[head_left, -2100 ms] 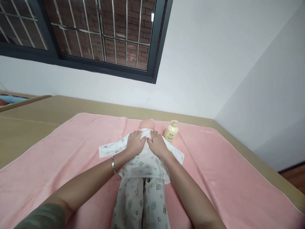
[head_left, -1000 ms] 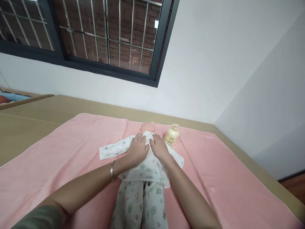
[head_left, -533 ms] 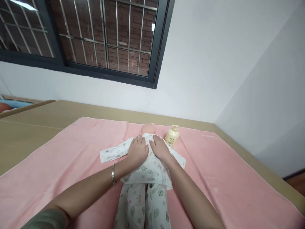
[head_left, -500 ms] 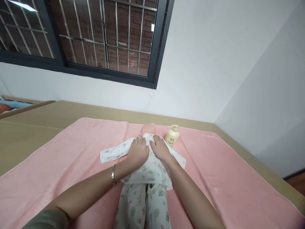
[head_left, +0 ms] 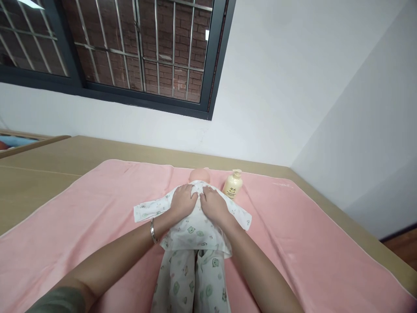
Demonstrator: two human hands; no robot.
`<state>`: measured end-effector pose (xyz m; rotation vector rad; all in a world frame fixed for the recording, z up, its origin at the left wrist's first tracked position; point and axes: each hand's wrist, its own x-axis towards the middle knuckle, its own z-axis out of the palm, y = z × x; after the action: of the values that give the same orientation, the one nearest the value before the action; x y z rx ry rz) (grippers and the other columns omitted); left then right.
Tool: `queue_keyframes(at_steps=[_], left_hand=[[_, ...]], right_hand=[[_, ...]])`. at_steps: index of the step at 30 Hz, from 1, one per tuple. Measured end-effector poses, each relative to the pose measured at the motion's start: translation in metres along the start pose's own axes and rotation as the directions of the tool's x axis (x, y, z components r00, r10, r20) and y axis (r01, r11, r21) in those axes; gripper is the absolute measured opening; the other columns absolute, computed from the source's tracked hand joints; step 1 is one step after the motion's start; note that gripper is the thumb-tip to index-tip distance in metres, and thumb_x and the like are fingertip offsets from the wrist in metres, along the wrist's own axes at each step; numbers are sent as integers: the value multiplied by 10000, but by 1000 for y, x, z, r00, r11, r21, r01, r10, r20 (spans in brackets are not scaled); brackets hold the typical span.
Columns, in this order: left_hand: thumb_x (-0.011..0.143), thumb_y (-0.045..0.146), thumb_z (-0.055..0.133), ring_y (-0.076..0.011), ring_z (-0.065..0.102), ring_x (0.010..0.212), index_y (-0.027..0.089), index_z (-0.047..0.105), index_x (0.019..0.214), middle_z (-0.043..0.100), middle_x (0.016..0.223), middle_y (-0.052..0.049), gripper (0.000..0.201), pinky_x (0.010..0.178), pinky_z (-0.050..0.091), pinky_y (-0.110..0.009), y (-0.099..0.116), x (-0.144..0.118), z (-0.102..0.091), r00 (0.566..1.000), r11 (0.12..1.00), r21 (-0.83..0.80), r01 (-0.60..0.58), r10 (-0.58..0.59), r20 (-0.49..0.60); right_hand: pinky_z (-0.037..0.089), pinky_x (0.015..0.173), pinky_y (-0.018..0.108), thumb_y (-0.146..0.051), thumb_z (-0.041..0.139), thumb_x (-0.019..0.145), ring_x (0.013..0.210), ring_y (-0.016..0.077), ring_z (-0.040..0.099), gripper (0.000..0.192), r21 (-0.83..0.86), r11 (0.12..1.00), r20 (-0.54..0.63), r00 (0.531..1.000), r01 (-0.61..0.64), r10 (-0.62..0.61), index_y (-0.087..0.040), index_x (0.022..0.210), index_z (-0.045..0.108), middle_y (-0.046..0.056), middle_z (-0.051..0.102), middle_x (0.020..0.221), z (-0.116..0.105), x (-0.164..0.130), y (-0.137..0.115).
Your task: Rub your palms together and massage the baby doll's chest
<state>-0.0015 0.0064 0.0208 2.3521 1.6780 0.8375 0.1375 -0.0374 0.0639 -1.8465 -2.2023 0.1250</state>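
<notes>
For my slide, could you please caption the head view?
Both hands, left hand and right hand, rest on a clothed doll.

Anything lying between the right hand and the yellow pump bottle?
In the head view, only the doll's printed top lies between the right hand and the pump bottle: its sleeve on the pink towel.

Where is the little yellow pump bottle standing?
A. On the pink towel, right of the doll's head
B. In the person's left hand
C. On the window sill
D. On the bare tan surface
A: the bottle stands upright on the pink towel, just right of the doll's head.
</notes>
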Motion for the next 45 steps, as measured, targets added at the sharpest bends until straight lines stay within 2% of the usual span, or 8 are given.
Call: queue_keyframes(at_steps=[7,14,17,22,25,30,40,45], left_hand=[[965,291,408,-297,619,1189,127,615,1224,695,1240,-149,371,1074,437,-426,2,-1,0,1000,1000,9,14,-14,-27],[979,259,380,-329,616,1096,119,622,1120,685,1119,-187,313,995,459,-467,9,-12,-6,994,988,105,-109,110,0],[976,246,378,-328,612,1093,115,621,1124,674,1119,-200,313,985,458,-461,10,-13,-9,990,982,124,-142,143,3],[970,298,403,-307,632,1115,138,623,1141,696,1155,-158,321,980,469,-428,-1,3,-12,993,997,45,-58,53,105],[983,337,394,-304,620,1175,144,606,1213,691,1225,-152,367,1017,457,-430,-6,6,-10,989,998,11,-64,62,131],[990,325,385,-335,519,1341,106,544,1346,591,1419,-203,447,1119,375,-480,3,-12,-1,994,989,98,-112,110,28],[977,318,385,-281,518,1382,105,562,1373,570,1482,-169,483,1165,366,-407,-8,12,-10,985,992,-126,21,1,174],[1001,304,361,-331,476,1415,52,530,1401,547,1484,-224,502,1200,310,-481,1,-6,-2,994,998,-8,-66,67,82]], right_hand=[[192,1236,442,-335,319,1041,1485,289,361,554,61,997,-33,999,-37,39,-32,1488,445,205,451,1564,18,13,15],[350,1136,377,-429,481,985,1347,252,515,483,230,970,4,996,83,-86,-155,1374,565,124,592,1442,1,18,32],[368,1101,384,-372,447,998,1279,271,552,422,139,990,-30,999,33,-29,-127,1306,600,146,639,1361,2,14,23],[292,1149,439,-282,346,1032,1346,323,492,462,-55,998,-87,996,-14,9,-55,1387,534,222,577,1431,11,0,-2],[309,1133,425,-278,358,1029,1342,316,502,439,-24,1000,-57,998,4,-6,-74,1366,551,214,583,1428,7,2,-1],[367,1080,392,-364,418,1025,1299,276,539,401,125,992,5,1000,-20,20,-143,1321,573,155,604,1414,-3,15,19],[222,1195,503,-254,320,1037,1409,346,461,502,-132,991,-48,999,-8,1,9,1429,493,269,560,1439,6,-10,-14],[244,1206,453,-335,311,1053,1477,292,389,535,17,1000,12,1000,-22,22,-37,1468,468,223,465,1548,4,4,3]])
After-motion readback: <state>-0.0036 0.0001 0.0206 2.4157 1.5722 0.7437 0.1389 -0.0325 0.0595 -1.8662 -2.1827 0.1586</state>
